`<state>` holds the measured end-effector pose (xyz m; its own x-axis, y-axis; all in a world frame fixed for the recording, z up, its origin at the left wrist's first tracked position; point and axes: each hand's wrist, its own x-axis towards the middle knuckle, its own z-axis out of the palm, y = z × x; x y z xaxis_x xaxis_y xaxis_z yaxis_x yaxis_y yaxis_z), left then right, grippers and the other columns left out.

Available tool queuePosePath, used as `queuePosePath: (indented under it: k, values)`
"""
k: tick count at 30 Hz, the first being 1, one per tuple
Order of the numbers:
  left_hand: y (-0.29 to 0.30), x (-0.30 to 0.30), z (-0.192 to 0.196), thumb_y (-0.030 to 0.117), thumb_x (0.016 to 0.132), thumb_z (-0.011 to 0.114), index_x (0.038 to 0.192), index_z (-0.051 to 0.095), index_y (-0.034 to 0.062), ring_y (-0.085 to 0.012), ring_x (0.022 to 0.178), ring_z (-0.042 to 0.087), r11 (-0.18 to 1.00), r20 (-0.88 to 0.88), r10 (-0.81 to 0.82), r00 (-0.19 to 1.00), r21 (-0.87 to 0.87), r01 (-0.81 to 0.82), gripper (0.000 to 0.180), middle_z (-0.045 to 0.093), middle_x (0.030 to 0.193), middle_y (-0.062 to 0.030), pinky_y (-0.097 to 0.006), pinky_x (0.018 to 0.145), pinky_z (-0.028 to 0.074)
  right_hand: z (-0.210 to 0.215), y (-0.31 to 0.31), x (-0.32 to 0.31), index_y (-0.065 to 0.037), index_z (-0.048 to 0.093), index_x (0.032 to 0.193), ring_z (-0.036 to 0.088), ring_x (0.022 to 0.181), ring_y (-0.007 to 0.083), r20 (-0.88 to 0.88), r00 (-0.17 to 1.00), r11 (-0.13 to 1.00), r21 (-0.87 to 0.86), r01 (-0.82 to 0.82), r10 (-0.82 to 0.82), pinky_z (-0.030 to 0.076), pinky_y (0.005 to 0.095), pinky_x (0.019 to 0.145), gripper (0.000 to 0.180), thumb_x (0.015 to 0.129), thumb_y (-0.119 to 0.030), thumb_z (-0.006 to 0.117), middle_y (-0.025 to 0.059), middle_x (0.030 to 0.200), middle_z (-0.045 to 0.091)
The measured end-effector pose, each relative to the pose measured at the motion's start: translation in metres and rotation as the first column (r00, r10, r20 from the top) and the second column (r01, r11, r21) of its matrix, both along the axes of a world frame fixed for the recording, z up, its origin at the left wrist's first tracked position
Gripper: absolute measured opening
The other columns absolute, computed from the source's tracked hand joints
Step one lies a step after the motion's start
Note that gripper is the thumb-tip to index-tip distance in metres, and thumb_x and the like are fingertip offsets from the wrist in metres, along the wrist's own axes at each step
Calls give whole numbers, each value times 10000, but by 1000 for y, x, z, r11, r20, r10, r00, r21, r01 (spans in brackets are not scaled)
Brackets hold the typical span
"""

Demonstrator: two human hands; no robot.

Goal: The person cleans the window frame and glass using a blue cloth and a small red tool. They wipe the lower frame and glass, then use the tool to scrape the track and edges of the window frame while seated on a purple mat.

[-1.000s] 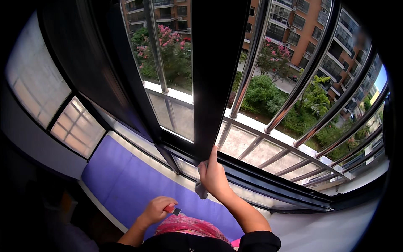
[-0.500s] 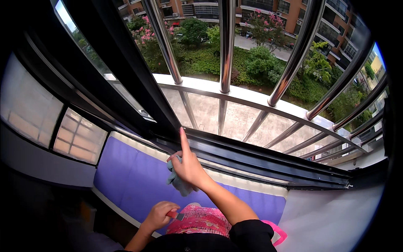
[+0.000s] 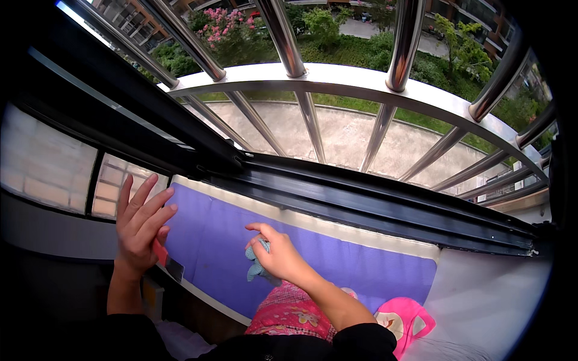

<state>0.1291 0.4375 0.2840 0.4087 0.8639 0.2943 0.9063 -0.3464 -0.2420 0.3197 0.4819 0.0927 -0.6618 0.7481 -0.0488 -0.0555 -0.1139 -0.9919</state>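
My left hand is raised at the left in front of the frosted panes, its fingers stretched up and apart. A small scraper with a red handle is held under the thumb against the palm, its flat blade pointing down. My right hand is closed around a bunched grey-blue cloth, above a purple padded mat. Its index finger sticks out loosely and touches nothing. Beyond both hands runs the dark metal track of a sliding window, with the dark sash at the left.
Outside the window, shiny metal bars stand in a curved rail over a concrete ledge, with greenery and buildings beyond. Pink patterned fabric lies over my lap. A bright pink item lies at the lower right, near a white surface.
My right hand has drawn back from the sash edge, its index finger no longer touching it. My left hand has risen from my lap to the left, fingers spreading. The view has shifted.
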Motion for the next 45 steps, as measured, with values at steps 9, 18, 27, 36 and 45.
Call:
queuePosePath:
  k: [9, 18, 27, 36, 45]
  values:
    - [72, 13, -13, 208, 861, 555, 1069, 653, 166, -165, 1241, 446, 997, -401, -24, 916, 58, 52, 234, 585, 1216, 8, -530, 1112, 132, -43, -33, 46, -12, 552, 1118, 658, 813, 252, 48, 999, 975, -218, 32, -22, 497, 332, 734, 276, 866, -111, 500, 137, 854, 667]
    - [83, -2, -13, 229, 923, 472, 966, 683, 121, -159, 1107, 564, 967, -445, -104, 890, 165, 196, 241, 668, 1044, 15, -508, 1097, 136, -61, -40, 57, -7, 555, 1109, 619, 801, 133, 68, 998, 942, -336, 8, 15, 481, 274, 718, 265, 889, -152, 524, 89, 872, 668]
    - [82, -14, -16, 260, 955, 423, 938, 687, 113, -173, 1128, 557, 970, -476, -22, 879, 204, 134, 303, 676, 1028, 1, -505, 1113, 95, -65, -37, 52, -32, 565, 1097, 625, 633, 201, 77, 997, 948, -319, -5, 31, 479, 318, 604, 262, 858, -127, 519, 130, 857, 668]
    - [81, -32, -21, 226, 956, 424, 935, 683, 105, -186, 1128, 559, 955, -476, -26, 879, 248, 162, 287, 677, 1029, -14, -499, 1101, 146, -79, -42, 54, -57, 577, 1086, 624, 615, 250, 116, 993, 955, -295, 17, 18, 474, 350, 589, 256, 850, -144, 534, 150, 844, 657]
    - [84, -34, -24, 164, 926, 480, 882, 675, 77, -208, 1070, 596, 948, -471, 38, 881, 296, 118, 218, 685, 987, -39, -480, 1086, 197, -81, -42, 53, -60, 579, 1081, 616, 604, 250, 109, 994, 965, -259, 28, 0, 470, 348, 584, 252, 850, -156, 540, 149, 832, 656]
